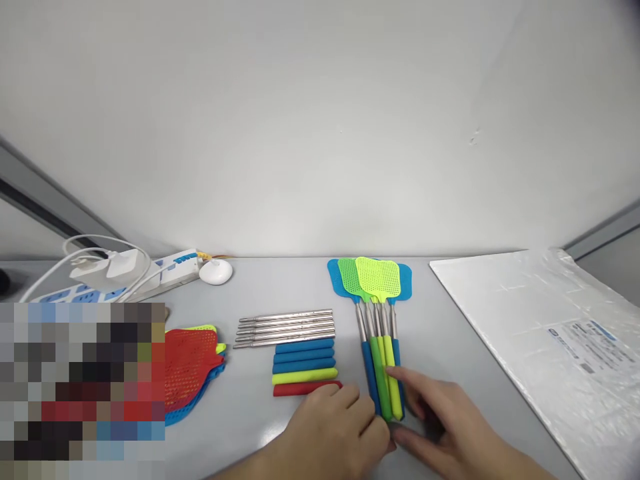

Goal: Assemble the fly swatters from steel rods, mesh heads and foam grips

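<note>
A bundle of assembled fly swatters (pixel 380 279) in blue, green and yellow lies with the heads fanned out away from me. My right hand (pixel 450 420) is at the lower right of the bundle, thumb and index finger apart, the index fingertip touching a yellow handle (pixel 395 393). My left hand (pixel 335 433) is curled beside the handle ends, its fingertips mostly hidden. Just beyond it lies a row of loose grips: a red grip (pixel 300 389), a yellow grip (pixel 300 377) and several blue grips (pixel 304 357). Behind them are several metal rods (pixel 285 328).
At left, loose swatter heads (pixel 193 367) are stacked, red on top. A power strip (pixel 175 270) with white plugs and cables stands at the back left, near a white rounded device (pixel 216 271). A plastic-wrapped flat package (pixel 540 320) covers the right side. The lower left is pixelated.
</note>
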A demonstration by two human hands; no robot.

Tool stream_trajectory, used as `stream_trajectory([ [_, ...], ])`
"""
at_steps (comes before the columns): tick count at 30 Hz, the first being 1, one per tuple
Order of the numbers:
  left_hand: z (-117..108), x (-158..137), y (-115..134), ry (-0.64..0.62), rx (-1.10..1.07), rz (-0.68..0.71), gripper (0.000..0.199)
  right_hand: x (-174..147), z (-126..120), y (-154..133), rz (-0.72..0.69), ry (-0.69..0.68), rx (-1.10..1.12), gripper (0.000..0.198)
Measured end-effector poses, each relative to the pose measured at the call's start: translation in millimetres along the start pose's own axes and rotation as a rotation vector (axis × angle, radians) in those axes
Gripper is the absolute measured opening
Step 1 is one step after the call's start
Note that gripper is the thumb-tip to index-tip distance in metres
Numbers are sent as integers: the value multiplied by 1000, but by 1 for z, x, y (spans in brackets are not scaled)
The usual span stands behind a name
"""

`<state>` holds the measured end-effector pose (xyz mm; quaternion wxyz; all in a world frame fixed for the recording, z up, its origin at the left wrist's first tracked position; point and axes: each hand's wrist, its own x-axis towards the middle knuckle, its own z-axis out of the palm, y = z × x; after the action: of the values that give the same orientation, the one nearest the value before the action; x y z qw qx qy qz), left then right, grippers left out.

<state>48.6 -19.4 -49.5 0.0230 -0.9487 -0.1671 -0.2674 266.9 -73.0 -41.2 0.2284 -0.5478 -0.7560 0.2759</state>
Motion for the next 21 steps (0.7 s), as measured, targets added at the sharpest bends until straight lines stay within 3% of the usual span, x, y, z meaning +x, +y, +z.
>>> stream_trajectory([
  [6,14,-10,10,72,-6,108,26,0,8,2,91,9,58,57],
  [9,10,-13,10,81,-14,137,22,-4,10,5,104,49,78,55],
  [15,-5,-15,14,8,16,188,13,-3,14,-4,106,285,86,42],
  [18,-3,-17,19,13,54,128,11,22,14,-27,85,255,31,29],
  [21,3,-19,22,-8,76,108,12,69,11,-55,3,164,-130,23],
])
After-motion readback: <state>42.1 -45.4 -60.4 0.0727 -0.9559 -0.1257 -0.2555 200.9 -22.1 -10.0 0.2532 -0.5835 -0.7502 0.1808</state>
